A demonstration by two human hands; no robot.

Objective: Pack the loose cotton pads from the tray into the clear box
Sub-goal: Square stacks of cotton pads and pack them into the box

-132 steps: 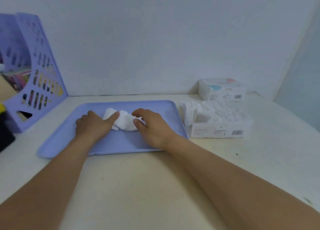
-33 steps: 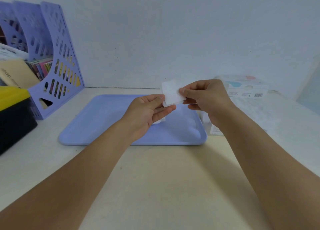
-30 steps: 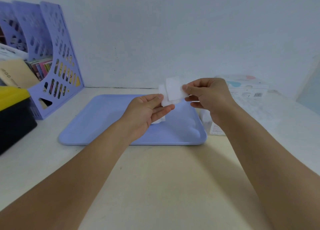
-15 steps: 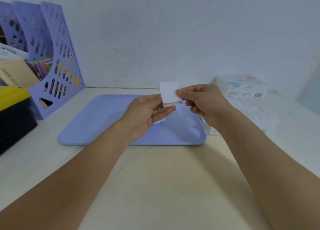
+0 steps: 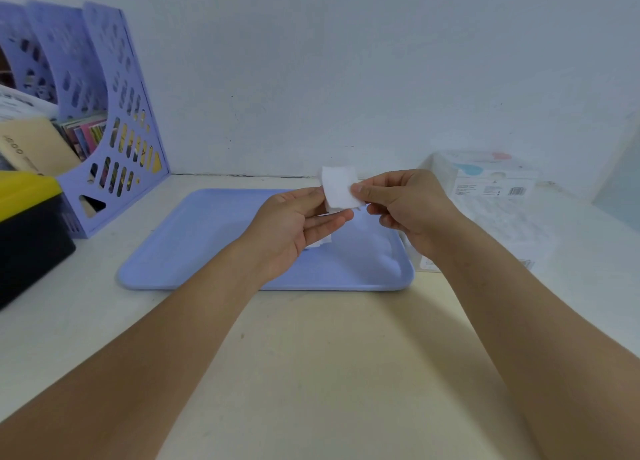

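Observation:
Above the purple tray [image 5: 207,248], my right hand [image 5: 408,210] pinches a white square cotton pad [image 5: 339,187] between thumb and forefinger. My left hand [image 5: 294,224] is palm up just left of it, its thumb and fingers holding the lower edge of the pad stack. More white cotton pads [image 5: 320,243] show on the tray under my left hand, mostly hidden. The clear box [image 5: 502,231], with white pads inside, stands against the tray's right edge, partly behind my right wrist.
A closed pad box with a printed label [image 5: 485,179] stands behind the clear box by the wall. A purple perforated file holder [image 5: 114,130] with papers and a black box with a yellow lid [image 5: 27,224] stand on the left.
Both hands lifted off the tray with pads. Over the last second my right hand raised one pad, then brought it back onto the pads at my left fingers.

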